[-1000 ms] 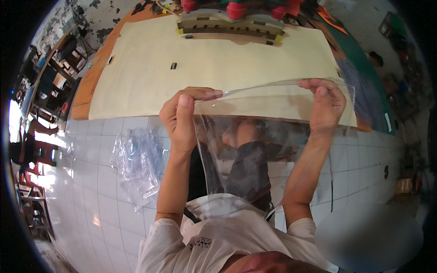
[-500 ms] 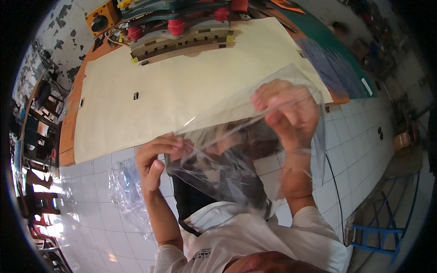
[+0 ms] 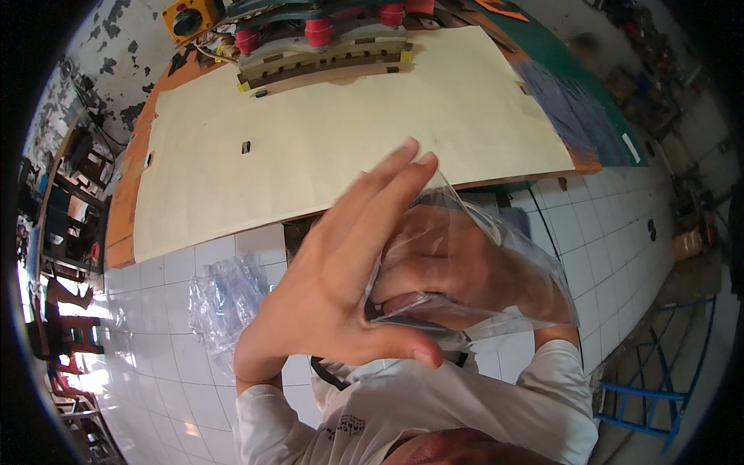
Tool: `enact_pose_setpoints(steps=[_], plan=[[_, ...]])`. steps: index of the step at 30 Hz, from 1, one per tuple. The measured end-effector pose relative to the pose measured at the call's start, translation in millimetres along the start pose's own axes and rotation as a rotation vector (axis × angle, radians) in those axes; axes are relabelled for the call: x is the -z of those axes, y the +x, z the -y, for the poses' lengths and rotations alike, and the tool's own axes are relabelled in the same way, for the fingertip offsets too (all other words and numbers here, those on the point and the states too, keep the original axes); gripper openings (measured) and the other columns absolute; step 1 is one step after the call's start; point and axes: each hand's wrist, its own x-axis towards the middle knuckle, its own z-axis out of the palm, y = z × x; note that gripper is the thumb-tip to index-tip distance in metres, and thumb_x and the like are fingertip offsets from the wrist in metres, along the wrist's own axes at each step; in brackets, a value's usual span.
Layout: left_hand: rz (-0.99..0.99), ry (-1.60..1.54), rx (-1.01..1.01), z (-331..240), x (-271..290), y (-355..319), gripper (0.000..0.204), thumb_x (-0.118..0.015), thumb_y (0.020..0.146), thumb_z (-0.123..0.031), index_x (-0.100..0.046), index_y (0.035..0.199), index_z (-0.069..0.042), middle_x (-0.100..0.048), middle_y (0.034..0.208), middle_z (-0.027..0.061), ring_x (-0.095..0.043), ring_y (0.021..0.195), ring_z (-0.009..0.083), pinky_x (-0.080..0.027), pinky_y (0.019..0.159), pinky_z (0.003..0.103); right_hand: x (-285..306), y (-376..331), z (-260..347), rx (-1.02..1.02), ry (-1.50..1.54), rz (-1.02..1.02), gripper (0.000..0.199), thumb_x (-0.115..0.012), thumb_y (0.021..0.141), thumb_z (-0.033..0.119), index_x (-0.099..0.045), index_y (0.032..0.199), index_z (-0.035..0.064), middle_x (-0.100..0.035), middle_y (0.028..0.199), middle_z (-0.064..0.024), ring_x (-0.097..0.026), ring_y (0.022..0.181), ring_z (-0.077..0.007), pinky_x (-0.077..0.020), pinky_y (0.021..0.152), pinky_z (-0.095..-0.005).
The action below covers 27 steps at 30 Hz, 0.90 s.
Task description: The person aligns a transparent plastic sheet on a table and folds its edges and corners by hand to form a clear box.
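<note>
Half a second ago the clear plastic film was stretched between two hands held well apart; now the hands have come together and the film is bunched between them, in front of the person's shirt and just off the near edge of the table. The left hand has its fingers extended and its thumb spread away, with the film's edge against the palm side. The right hand shows through the film, its fingers curled (whether they pinch any plastic, I cannot tell). For the handling in hand, this probably means the film is being opened or gathered rather than held flat. The crumpled plastic on the floor remains untouched.
</note>
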Motion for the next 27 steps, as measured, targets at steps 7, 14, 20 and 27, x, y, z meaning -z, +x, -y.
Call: enact_pose_setpoints(steps=[7,14,20,27], plan=[[-0.039,-0.318,0.138,8.3,-9.4,-17.3,0.096,-0.076,0.059,-0.015,-0.032,0.142,0.003,-0.045,0.132,0.0230,-0.049,0.120,0.0397,-0.039,0.102,0.043,-16.5,-9.4,0.6,-0.095,-0.073,0.050,0.022,-0.071,0.080,0.020,-0.063,0.098,0.0087,-0.063,0.102,-0.0070,-0.058,0.104,-0.0277,-0.0455,0.088,-0.0375],[-0.053,-0.174,0.217,13.3,-7.6,-28.7,0.106,-0.072,0.059,-0.034,-0.027,0.147,0.003,-0.035,0.147,0.0225,-0.044,0.121,0.0314,-0.033,0.106,0.039,-39.9,-17.8,-12.3,-0.455,0.331,-0.360,0.027,-0.068,0.088,0.018,-0.055,0.106,0.0022,-0.061,0.101,-0.0105,-0.064,0.088,-0.0190,-0.0517,0.077,-0.0321],[0.049,-0.225,0.171,19.2,2.2,-24.2,0.105,-0.074,0.071,-0.023,-0.011,0.151,0.004,-0.023,0.151,0.0272,-0.031,0.136,0.0386,-0.027,0.110,0.042,-33.8,-13.1,-14.8,-0.457,0.273,-0.266,0.034,-0.070,0.086,0.014,-0.052,0.113,0.0012,-0.060,0.105,-0.0112,-0.063,0.093,-0.0202,-0.0506,0.084,-0.0331],[-0.089,-0.504,0.226,22.9,-17.5,-22.9,0.115,-0.082,0.066,-0.019,-0.007,0.151,0.003,-0.028,0.148,0.0269,-0.034,0.135,0.0371,-0.030,0.109,0.040,-38.7,-13.8,-22.2,-0.331,0.616,-0.300,0.042,-0.070,0.084,0.007,-0.049,0.119,0.0018,-0.055,0.116,-0.0119,-0.058,0.106,-0.0214,-0.0466,0.093,-0.0351]])
